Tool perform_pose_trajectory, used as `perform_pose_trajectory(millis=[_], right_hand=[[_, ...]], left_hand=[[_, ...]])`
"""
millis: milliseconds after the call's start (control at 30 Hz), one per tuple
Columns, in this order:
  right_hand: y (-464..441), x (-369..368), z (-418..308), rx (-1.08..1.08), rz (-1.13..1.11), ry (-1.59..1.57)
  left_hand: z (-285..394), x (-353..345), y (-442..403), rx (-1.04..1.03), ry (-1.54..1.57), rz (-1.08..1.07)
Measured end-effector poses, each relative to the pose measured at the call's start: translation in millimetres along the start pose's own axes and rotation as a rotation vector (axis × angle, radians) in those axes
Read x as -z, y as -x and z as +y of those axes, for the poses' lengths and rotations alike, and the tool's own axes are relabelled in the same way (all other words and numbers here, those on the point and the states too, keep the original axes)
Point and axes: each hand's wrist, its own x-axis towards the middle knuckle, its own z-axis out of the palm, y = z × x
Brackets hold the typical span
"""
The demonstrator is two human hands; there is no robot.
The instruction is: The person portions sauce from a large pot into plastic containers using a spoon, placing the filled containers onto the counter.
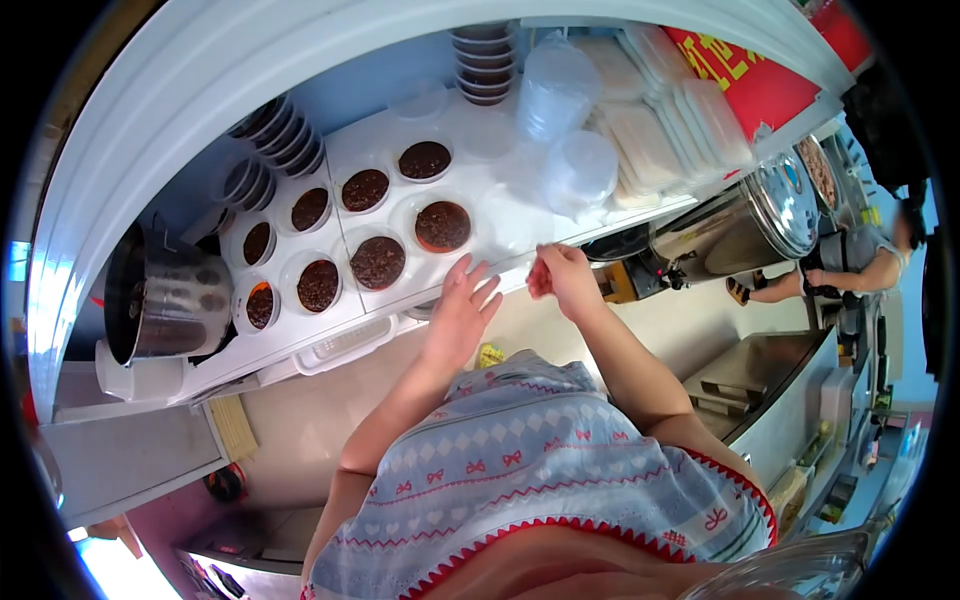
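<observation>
My left hand (463,305) is held over the front edge of the white counter (480,268), fingers spread, holding nothing I can see. It is nearest to a round tub of dark chunky sauce (443,226). To its right my right hand (563,277) has its fingers curled together, and whether anything is between them is hidden. Several more open clear tubs of dark sauce (378,262) stand in two rows to the left. Faint round clear plastic pieces, perhaps lids (488,137), lie on the counter behind and in front of my right hand.
Stacks of filled tubs (484,65) stand at the back. Bagged clear plastic containers (560,90) and piled pale boxes (640,140) are at the right. A steel pot (180,303) sits at the left end. Another person (860,272) is far right, past a large steel pot (710,235).
</observation>
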Motion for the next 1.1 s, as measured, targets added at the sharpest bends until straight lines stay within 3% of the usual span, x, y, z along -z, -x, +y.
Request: perform_pose_trajectory(millis=[167,233,300,400,467,533,600,667,800,1000,1067,1100], right_hand=[[35.6,-15.6,-37.4,-0.108,-0.154,0.247],[35.1,-18.7,-45.6,-0.168,-0.271,0.257],[36.4,-25.0,-52.9,-0.226,-0.403,0.276],[33.4,-44.9,-70.8,-0.189,-0.744,0.705],[45.2,-61.5,-101.3,-0.175,-0.701,0.905],[62.7,-84.1,-116.8,0.322,-0.72,0.59],[104.7,-134.5,-138.1,0.986,-0.718,0.589],[127.2,-178.3,-152.1,1.289,-1.053,0.534],[159.4,-228.6,-139.6,1.395,-1.36,0.555],[171.2,-311.6,-95.0,1.414,-1.428,0.474],[171.4,-348.8,-83.8,1.433,-1.437,0.405],[174.1,-367.6,-80.5,1.44,-1.435,0.376]], left_hand=[[14.2,-13.8,-1.3,-0.052,-0.093,-0.16],[17.0,-6.7,2.2,-0.08,0.077,-0.353],[18.5,-3.0,6.8,-0.072,0.182,-0.397],[33.8,-2.0,25.2,-0.163,0.247,-0.382],[47.0,11.2,40.5,-0.216,0.353,-0.407],[69.5,18.7,67.5,-0.29,0.299,-0.311],[90.2,38.1,91.0,-0.298,0.47,-0.394],[106.6,56.9,117.8,-0.361,0.459,-0.287],[138.2,87.9,164.9,-0.531,0.474,-0.349],[187.2,146.4,229.5,-0.58,0.529,-0.318],[214.2,170.5,247.7,-0.616,0.367,-0.22],[229.9,183.1,256.6,-0.588,0.335,-0.274]])
